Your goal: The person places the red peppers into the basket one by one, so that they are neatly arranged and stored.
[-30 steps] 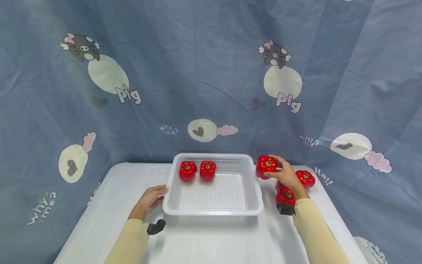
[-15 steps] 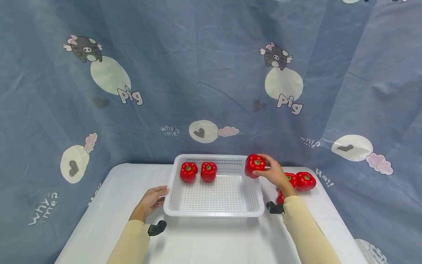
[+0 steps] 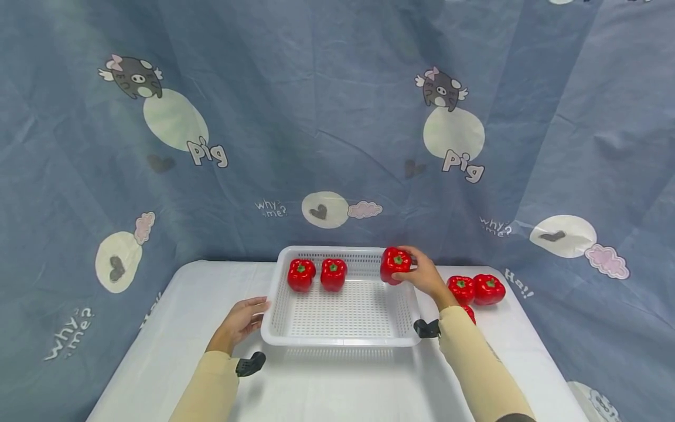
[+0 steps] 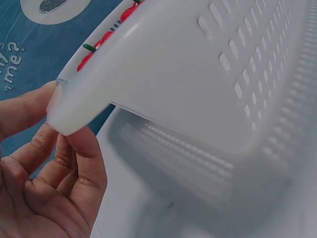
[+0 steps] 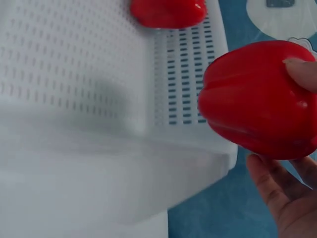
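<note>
A white perforated plastic basket (image 3: 343,313) stands in the middle of the table. Two red bell peppers sit side by side in its back left part, a left one (image 3: 301,275) and a right one (image 3: 333,274). My left hand (image 3: 242,319) pinches the basket's left rim; in the left wrist view the thumb lies above the rim (image 4: 81,106) and fingers lie below. Above the basket's back right corner, my right hand (image 3: 426,276) grips another red bell pepper (image 3: 394,265) by its side. The right wrist view shows this bell pepper (image 5: 257,99) between thumb and fingers.
Right of the basket, several red bell peppers (image 3: 489,289) lie on the white table (image 3: 337,390), one partly hidden behind my right forearm. A blue patterned cloth (image 3: 337,117) hangs behind the table's back edge.
My right hand has carried the bell pepper leftward, from beside the basket to over its back right corner. My left hand has stayed at the rim.
</note>
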Action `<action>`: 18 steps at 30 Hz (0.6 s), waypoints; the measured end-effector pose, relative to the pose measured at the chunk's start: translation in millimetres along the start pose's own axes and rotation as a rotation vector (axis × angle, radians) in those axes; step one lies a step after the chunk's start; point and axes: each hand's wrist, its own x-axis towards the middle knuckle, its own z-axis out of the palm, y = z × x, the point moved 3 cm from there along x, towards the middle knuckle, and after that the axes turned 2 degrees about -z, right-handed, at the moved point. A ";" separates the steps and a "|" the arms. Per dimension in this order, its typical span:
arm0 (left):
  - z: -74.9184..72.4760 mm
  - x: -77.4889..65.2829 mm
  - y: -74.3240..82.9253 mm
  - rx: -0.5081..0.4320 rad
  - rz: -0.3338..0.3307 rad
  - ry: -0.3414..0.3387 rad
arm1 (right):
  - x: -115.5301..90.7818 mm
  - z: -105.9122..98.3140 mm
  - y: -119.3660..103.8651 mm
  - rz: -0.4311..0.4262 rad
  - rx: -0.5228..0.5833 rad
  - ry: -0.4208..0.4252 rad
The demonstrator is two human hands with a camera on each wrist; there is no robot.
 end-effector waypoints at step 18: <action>0.3 1.6 -0.4 0.013 0.012 0.009 | 20.6 35.6 2.3 0.004 -0.061 -0.014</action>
